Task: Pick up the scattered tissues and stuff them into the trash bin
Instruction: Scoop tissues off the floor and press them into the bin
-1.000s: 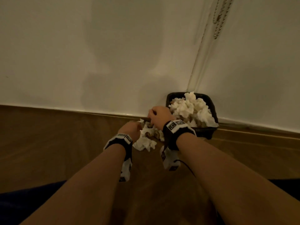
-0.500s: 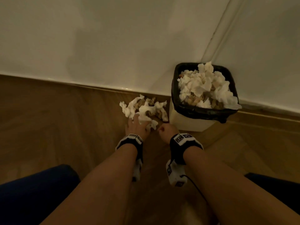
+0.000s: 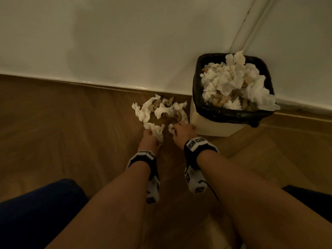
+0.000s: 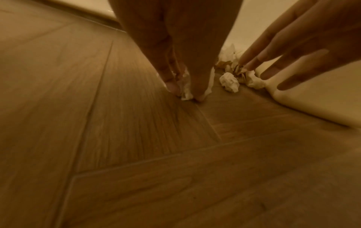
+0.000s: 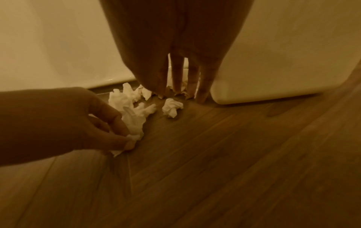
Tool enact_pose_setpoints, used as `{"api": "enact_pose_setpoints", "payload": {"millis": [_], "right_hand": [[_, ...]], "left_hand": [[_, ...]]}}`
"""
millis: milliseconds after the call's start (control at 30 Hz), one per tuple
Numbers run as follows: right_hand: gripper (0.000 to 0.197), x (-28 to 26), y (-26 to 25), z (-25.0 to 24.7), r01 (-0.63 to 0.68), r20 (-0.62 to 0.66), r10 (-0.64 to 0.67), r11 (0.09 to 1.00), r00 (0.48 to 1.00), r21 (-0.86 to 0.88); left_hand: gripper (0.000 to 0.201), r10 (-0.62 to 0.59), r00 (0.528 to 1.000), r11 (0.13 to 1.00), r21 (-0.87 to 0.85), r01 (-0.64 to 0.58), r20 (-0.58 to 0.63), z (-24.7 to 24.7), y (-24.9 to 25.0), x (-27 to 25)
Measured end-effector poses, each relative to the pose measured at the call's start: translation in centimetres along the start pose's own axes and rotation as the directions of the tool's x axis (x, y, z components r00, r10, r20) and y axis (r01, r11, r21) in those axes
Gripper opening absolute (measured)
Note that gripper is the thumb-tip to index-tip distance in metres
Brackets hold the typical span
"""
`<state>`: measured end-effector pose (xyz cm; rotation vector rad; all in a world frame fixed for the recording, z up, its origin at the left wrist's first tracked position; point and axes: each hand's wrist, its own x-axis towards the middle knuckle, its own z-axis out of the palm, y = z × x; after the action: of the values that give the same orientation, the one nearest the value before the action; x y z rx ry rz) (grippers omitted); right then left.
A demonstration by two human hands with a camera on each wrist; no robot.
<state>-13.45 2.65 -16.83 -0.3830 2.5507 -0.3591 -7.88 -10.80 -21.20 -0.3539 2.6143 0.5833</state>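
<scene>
The pale square trash bin with its black plastic liner (image 3: 231, 112) stands just to the right of the right hand (image 3: 181, 131), against the wall, probably so each handful travels only a short way. It is already heaped above the rim, so anything more will need pressing down. Ahead of both hands, between them and the skirting, lies the loose pile of crumpled white and brownish tissues (image 3: 161, 109) on the wooden plank floor (image 3: 71, 132). The left hand (image 3: 150, 139) pinches a long white tissue (image 5: 132, 120) between thumb and fingertips, apparently to drag it clear. The right hand's fingers (image 5: 177, 77) are straight and spread, tips down in the scraps, likely raking them together. A small white wad (image 5: 171, 108) sits apart, just nearer than those fingertips.
</scene>
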Motion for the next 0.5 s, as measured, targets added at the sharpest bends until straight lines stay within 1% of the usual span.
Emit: {"api": "enact_pose_setpoints", "payload": {"millis": [67, 167, 200, 267, 300, 333, 367, 433, 500], "right_hand": [[0.036, 0.4, -0.4, 0.2, 0.026, 0.019, -0.025, 1.0, 0.999, -0.007], [0.039, 0.8, -0.7, 0.6, 0.053, 0.034, -0.052, 0.998, 0.998, -0.016], [0.042, 0.9, -0.8, 0.9, 0.055, 0.041, -0.054, 0.998, 0.998, -0.022], [0.05, 1.2, -1.0, 1.3, 0.045, 0.061, -0.042, 0.998, 0.997, -0.04], [0.053, 1.4, -1.0, 1.4, 0.035, 0.071, -0.031, 0.998, 0.997, -0.049], [0.056, 1.6, -1.1, 1.6, 0.02, 0.081, -0.016, 0.998, 0.997, -0.055], [0.059, 1.7, -1.2, 1.7, 0.005, 0.092, 0.001, 0.998, 0.996, -0.061], [0.064, 2.0, -1.4, 1.9, -0.015, 0.11, 0.022, 0.998, 0.994, -0.06], [0.066, 2.0, -1.5, 2.1, -0.012, 0.114, 0.018, 0.999, 0.993, -0.046]], "left_hand": [[0.032, -0.035, 0.999, 0.997, -0.067, 0.036, 0.003, -0.2, 0.1, 0.0], [0.033, -0.184, 0.98, 0.971, -0.143, 0.194, 0.081, -1.2, 0.2, 0.5], [0.035, -0.183, 0.98, 0.963, -0.189, 0.194, 0.077, -1.3, 0.1, 0.4], [0.04, -0.12, 0.992, 0.946, -0.308, 0.1, -0.045, -0.7, -0.5, -0.2], [0.045, -0.094, 0.99, 0.942, -0.331, 0.055, -0.103, -0.4, -1.0, -0.6], [0.049, -0.088, 0.989, 0.947, -0.317, 0.045, -0.121, -0.1, -1.4, -0.9], [0.05, -0.106, 0.987, 0.959, -0.276, 0.07, -0.118, 0.3, -1.7, -1.0], [0.04, -0.16, 0.981, 0.964, -0.23, 0.132, -0.107, 0.3, -2.0, -1.1], [0.032, -0.205, 0.97, 0.945, -0.286, 0.161, -0.131, 0.1, -2.1, -1.1]]}}
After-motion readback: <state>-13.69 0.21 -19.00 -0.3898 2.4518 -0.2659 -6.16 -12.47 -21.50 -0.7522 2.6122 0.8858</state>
